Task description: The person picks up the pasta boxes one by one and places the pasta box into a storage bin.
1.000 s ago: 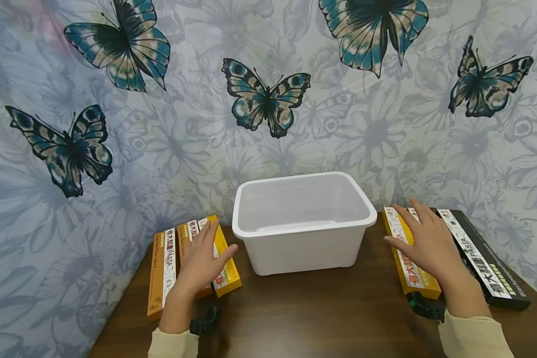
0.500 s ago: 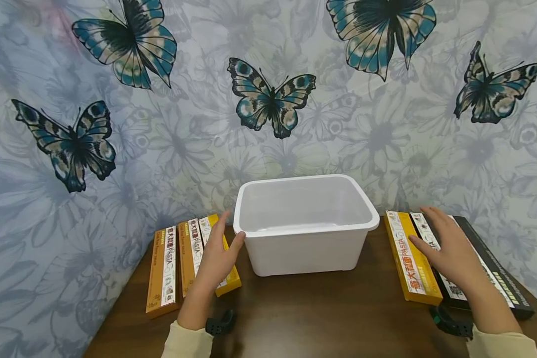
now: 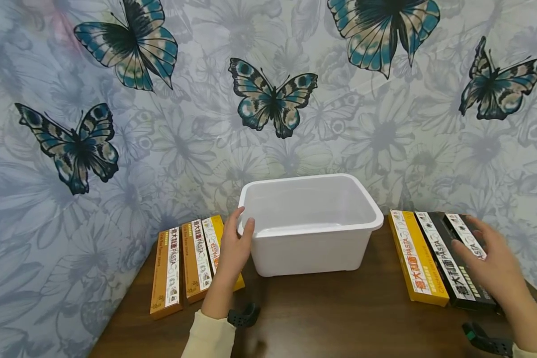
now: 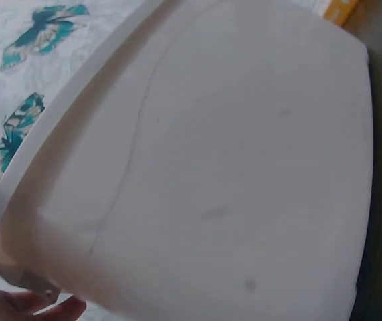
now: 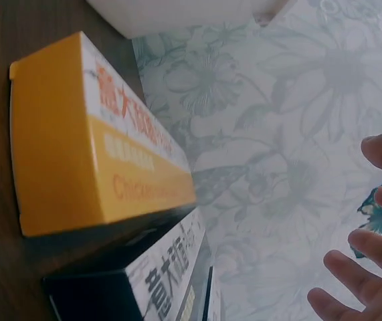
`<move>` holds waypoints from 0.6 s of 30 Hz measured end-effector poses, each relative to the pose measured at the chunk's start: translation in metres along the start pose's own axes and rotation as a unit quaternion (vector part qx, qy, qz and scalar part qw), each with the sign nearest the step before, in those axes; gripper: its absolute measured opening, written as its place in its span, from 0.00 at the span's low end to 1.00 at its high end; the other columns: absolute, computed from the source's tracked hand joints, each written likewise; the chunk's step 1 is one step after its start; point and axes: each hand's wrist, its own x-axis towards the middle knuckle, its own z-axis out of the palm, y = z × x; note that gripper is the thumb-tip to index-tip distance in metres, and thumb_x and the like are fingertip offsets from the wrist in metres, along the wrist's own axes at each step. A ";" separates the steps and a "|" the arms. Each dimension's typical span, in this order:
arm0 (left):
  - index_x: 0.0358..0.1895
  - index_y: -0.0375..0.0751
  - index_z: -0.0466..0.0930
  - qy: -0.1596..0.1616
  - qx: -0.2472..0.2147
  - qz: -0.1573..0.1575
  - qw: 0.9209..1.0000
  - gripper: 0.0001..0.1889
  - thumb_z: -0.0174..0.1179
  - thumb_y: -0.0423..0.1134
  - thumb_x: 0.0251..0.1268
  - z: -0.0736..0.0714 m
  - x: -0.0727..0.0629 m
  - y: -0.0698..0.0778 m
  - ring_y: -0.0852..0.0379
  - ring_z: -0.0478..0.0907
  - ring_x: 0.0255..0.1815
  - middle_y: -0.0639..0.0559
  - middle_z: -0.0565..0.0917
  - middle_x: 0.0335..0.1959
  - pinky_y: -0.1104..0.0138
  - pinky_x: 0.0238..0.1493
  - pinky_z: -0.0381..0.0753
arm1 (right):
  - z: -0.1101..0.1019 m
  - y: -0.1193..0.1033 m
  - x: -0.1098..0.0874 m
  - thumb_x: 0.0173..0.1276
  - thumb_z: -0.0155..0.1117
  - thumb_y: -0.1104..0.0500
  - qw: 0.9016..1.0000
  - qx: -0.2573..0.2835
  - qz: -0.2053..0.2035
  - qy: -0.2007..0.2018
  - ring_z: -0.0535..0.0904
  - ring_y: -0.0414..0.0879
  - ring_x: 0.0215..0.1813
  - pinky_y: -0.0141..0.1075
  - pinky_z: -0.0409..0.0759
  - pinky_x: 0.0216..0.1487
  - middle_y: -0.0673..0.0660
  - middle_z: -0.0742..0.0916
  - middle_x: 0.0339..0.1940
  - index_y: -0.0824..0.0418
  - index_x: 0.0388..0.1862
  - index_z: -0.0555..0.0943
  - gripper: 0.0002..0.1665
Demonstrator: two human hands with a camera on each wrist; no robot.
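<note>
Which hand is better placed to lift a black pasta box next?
Probably the right hand: it is by the black boxes, fingers spread, holding nothing; the left hand is at the white bin.

Probably a room in a home, though the view takes in too little to be sure: a brown wood-grained tabletop [image 3: 331, 318], bearing pasta boxes [image 3: 418, 258] and a white tub [image 3: 309, 253], meets a wall covering [image 3: 197, 119] printed with butterflies [image 3: 274, 102] and pale flowers [image 3: 382, 139].
</note>
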 end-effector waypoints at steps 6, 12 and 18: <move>0.73 0.54 0.64 0.016 -0.058 -0.035 0.998 0.27 0.52 0.53 0.75 0.010 0.002 -0.002 0.44 0.58 0.78 0.48 0.59 0.79 0.41 0.72 0.62 | 0.000 0.013 -0.004 0.76 0.53 0.52 0.999 -0.011 0.035 0.026 0.61 0.82 0.66 0.74 0.62 0.54 0.82 0.58 0.74 0.62 0.81 0.50 0.42; 0.71 0.62 0.65 0.021 -0.057 -0.045 0.997 0.24 0.50 0.52 0.75 0.010 0.001 -0.010 0.51 0.66 0.34 0.44 0.73 0.55 0.60 0.39 0.70 | 0.000 0.021 -0.004 0.76 0.51 0.54 0.997 -0.009 0.070 0.038 0.60 0.82 0.68 0.74 0.61 0.59 0.80 0.56 0.76 0.64 0.81 0.50 0.40; 0.70 0.60 0.67 0.008 -0.049 -0.025 0.998 0.22 0.49 0.50 0.75 0.010 0.002 -0.017 0.54 0.61 0.24 0.48 0.65 0.31 0.64 0.30 0.67 | -0.005 0.031 -0.006 0.75 0.52 0.55 0.995 -0.019 0.084 0.046 0.60 0.82 0.67 0.74 0.61 0.59 0.79 0.57 0.77 0.68 0.80 0.51 0.41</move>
